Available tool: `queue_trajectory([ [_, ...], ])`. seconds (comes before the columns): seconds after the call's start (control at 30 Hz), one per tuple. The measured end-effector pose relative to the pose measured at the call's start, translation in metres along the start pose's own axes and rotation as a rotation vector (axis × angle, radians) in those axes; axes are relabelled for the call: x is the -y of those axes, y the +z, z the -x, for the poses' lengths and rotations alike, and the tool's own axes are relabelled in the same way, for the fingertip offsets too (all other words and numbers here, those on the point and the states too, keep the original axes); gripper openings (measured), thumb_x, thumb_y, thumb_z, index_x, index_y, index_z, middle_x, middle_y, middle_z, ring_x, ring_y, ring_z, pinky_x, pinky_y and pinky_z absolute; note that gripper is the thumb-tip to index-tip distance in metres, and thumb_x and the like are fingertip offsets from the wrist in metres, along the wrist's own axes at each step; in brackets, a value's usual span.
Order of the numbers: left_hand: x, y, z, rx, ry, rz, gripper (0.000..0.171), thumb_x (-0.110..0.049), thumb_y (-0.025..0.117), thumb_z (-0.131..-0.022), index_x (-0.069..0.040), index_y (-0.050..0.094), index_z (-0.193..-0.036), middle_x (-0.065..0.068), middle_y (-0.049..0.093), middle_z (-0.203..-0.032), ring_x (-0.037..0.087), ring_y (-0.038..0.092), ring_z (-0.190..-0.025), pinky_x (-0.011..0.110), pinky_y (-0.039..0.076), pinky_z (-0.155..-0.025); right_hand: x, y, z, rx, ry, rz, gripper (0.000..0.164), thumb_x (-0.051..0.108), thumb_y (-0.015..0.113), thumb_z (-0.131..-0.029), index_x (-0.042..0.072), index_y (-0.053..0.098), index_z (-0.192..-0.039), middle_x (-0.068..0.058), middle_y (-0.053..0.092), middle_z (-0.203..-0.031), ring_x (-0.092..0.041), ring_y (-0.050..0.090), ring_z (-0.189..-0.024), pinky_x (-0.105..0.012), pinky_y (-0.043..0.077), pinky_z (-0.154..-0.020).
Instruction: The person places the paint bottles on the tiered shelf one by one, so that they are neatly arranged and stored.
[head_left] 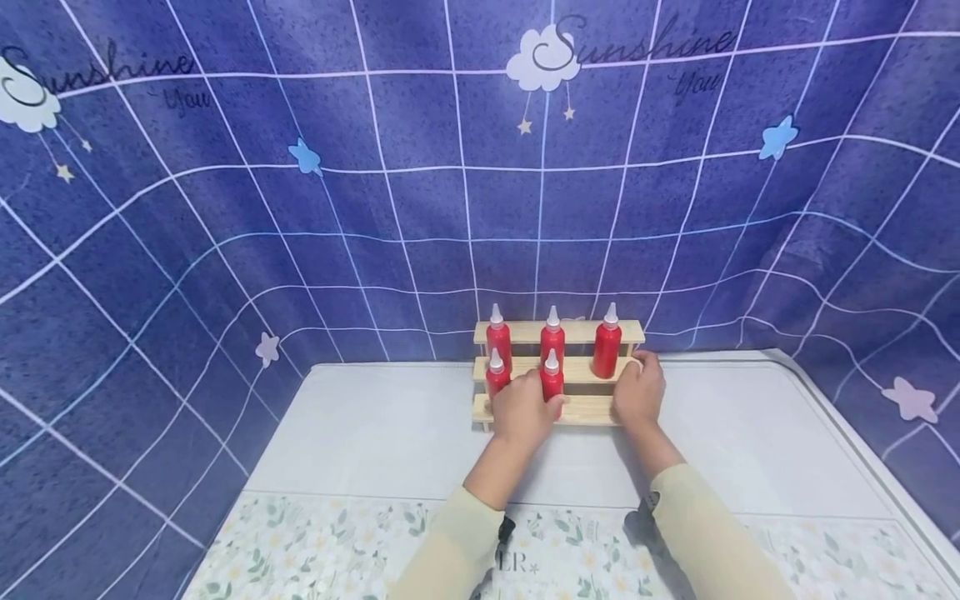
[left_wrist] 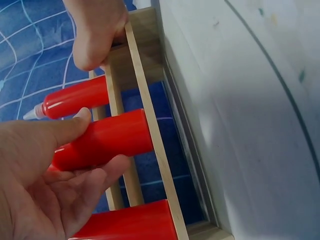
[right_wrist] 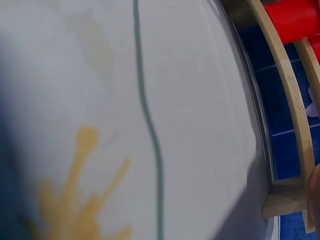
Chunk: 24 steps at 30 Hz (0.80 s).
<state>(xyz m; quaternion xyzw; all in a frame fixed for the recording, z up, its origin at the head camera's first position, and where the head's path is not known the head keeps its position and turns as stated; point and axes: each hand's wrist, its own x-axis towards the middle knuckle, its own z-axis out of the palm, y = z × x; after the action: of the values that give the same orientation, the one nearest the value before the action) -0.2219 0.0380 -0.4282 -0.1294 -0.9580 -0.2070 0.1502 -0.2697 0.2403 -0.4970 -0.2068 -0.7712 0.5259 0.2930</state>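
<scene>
A three-tier wooden rack (head_left: 590, 409) holds several red squeeze bottles with pale pointed tips. Curled around the front middle bottle (left_wrist: 115, 137) on the lowest tier, the thumb and fingers of my left hand (head_left: 522, 413) grip its body; its base lies at the front board in the left wrist view. Left of that hand, another front bottle (head_left: 496, 375) is partly covered by it. My right hand (head_left: 640, 390) holds the rack's right end. Only a sliver of its fingers shows at the right wrist view's edge.
On the upper tiers stand back bottles at left (head_left: 497, 335), middle (head_left: 552, 335) and right (head_left: 607, 350). The rack is at the far edge of a white table (head_left: 390, 433), close to a blue gridded curtain (head_left: 420, 208). A floral mat (head_left: 337, 542) covers the near side.
</scene>
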Motion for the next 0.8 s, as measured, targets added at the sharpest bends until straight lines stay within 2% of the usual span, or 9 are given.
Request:
queue_trajectory([
  [0.23,0.003,0.000,0.000,0.053,-0.011,-0.008,0.041,-0.046,0.081,-0.091,-0.009,0.069,-0.104,0.007,0.078,-0.088,0.024,0.076,-0.078,0.036,0.054,-0.058,-0.002,0.002,0.000,-0.012,-0.003,-0.004,0.039,0.014,0.038,-0.100,-0.003,0.060,-0.128,-0.030,0.064,-0.133,-0.049,0.058,-0.131,-0.060,0.044,-0.114],
  [0.43,0.003,-0.002,0.005,0.084,-0.041,-0.057,0.058,-0.064,0.072,-0.092,-0.007,0.069,-0.105,0.009,0.076,-0.085,0.025,0.074,-0.074,0.036,0.052,-0.057,0.002,0.001,0.002,0.002,0.001,-0.003,0.038,0.013,0.038,-0.101,-0.004,0.059,-0.127,-0.031,0.063,-0.134,-0.049,0.056,-0.133,-0.058,0.043,-0.116],
  [0.5,0.003,-0.004,0.009,0.091,-0.048,-0.063,0.060,-0.068,0.067,-0.093,-0.008,0.070,-0.101,0.007,0.074,-0.079,0.023,0.072,-0.069,0.035,0.049,-0.055,0.003,0.000,0.003,0.009,0.006,-0.008,0.038,0.013,0.038,-0.101,-0.004,0.059,-0.127,-0.031,0.063,-0.135,-0.049,0.056,-0.134,-0.059,0.042,-0.116],
  [0.6,0.003,-0.012,0.016,0.100,-0.031,-0.063,0.056,-0.065,0.064,-0.097,-0.010,0.069,-0.087,0.003,0.066,-0.065,0.020,0.065,-0.059,0.032,0.046,-0.052,0.004,-0.002,0.004,0.018,0.023,-0.037,0.037,0.011,0.039,-0.101,-0.005,0.060,-0.127,-0.030,0.062,-0.137,-0.047,0.054,-0.136,-0.058,0.040,-0.119],
  [0.7,0.001,-0.023,0.022,0.114,0.008,-0.068,0.052,-0.058,0.064,-0.100,-0.013,0.064,-0.073,-0.001,0.054,-0.053,0.015,0.055,-0.050,0.029,0.041,-0.048,0.004,-0.004,0.002,0.030,0.057,-0.071,0.035,0.011,0.039,-0.103,-0.003,0.060,-0.127,-0.027,0.061,-0.141,-0.043,0.053,-0.139,-0.055,0.038,-0.122],
  [0.8,-0.002,-0.036,0.029,0.114,0.060,-0.073,0.050,-0.053,0.065,-0.101,-0.015,0.061,-0.068,-0.003,0.048,-0.049,0.013,0.050,-0.046,0.026,0.037,-0.045,0.004,-0.007,-0.002,0.041,0.091,-0.109,0.035,0.012,0.038,-0.104,-0.003,0.060,-0.127,-0.025,0.061,-0.142,-0.040,0.053,-0.141,-0.053,0.038,-0.124],
])
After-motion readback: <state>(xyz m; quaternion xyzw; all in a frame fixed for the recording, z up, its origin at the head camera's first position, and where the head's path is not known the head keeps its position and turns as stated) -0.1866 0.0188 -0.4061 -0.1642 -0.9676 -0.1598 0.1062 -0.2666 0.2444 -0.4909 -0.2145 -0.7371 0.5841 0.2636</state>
